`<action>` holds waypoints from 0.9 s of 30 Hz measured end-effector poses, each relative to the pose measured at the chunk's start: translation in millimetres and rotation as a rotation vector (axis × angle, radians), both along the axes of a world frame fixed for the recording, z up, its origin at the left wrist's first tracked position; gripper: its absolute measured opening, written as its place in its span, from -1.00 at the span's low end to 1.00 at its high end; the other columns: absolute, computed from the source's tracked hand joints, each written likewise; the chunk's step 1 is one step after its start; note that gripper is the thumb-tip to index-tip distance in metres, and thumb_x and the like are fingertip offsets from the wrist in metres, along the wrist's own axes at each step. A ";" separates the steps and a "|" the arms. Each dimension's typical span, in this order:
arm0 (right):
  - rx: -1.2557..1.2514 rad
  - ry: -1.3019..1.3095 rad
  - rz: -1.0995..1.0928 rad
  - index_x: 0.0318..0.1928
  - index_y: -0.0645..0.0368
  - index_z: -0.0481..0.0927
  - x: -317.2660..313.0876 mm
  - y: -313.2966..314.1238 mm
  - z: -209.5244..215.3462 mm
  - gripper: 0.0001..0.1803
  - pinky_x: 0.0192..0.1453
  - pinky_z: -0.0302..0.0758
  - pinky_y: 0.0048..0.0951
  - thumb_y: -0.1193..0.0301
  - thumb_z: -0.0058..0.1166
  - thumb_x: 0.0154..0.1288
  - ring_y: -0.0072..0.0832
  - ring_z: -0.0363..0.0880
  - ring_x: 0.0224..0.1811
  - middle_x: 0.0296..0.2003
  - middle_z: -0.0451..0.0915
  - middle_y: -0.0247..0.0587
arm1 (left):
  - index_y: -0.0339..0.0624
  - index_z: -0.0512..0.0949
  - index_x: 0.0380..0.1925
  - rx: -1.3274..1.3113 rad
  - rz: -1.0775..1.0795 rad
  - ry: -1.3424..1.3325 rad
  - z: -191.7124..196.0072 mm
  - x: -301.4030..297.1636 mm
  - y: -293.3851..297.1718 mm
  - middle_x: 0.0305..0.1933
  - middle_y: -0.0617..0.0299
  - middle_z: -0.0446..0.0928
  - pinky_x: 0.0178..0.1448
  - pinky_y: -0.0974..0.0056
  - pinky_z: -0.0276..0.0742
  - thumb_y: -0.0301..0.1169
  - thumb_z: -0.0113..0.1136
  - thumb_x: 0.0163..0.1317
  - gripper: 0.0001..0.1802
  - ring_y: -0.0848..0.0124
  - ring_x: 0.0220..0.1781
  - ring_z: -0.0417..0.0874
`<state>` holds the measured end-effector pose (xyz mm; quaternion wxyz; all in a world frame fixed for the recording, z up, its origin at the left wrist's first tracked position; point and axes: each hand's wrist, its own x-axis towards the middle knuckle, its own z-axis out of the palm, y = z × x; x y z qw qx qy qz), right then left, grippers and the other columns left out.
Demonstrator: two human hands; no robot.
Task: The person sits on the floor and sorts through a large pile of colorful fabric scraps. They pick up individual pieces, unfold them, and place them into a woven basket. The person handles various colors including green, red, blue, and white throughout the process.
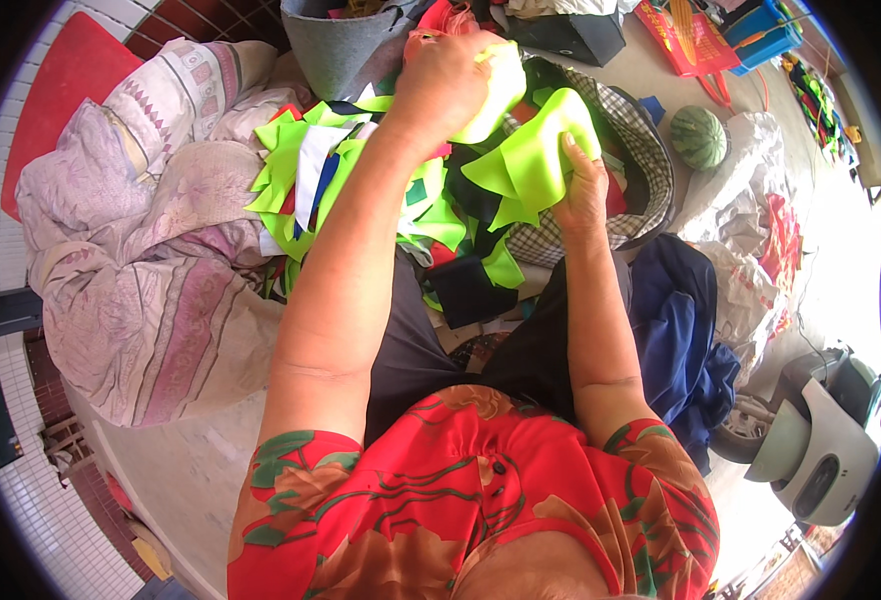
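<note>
Up at the far middle, my left hand (449, 85) is closed round a lime-green fabric piece (501, 95). My right hand (583, 188) grips more lime-green fabric pieces (531, 160), its thumb pressed on top of them. Both hands are over a black-and-white checked fabric basket (646, 150), whose inside is partly hidden by the cloth. Left of the basket, beneath my left forearm, lies a heap of fabric scraps (291, 170) in lime green, white, blue and red. A black scrap (471, 290) rests near my lap.
A grey felt bucket (336, 50) stands beyond the heap. Patterned bedding (161, 260) is bunched on the left. To the right are a watermelon (699, 138), white plastic sheeting (756, 170), dark blue cloth (673, 300) and a grey machine (821, 450). A red bag (683, 45) lies farther off.
</note>
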<state>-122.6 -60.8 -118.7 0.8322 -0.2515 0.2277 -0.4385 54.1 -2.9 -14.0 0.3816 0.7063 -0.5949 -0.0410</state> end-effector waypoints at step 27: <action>0.111 -0.148 0.016 0.08 0.21 0.37 -14.5 -19.4 -22.2 -0.49 0.04 0.52 -0.26 0.65 0.13 0.06 -0.28 0.55 -0.06 -0.09 0.52 -0.12 | -0.19 0.58 -0.27 0.797 -0.715 0.159 11.9 -74.1 12.9 -0.42 0.09 0.59 -0.26 0.22 0.46 -0.25 0.17 0.09 -0.72 0.25 -0.39 0.60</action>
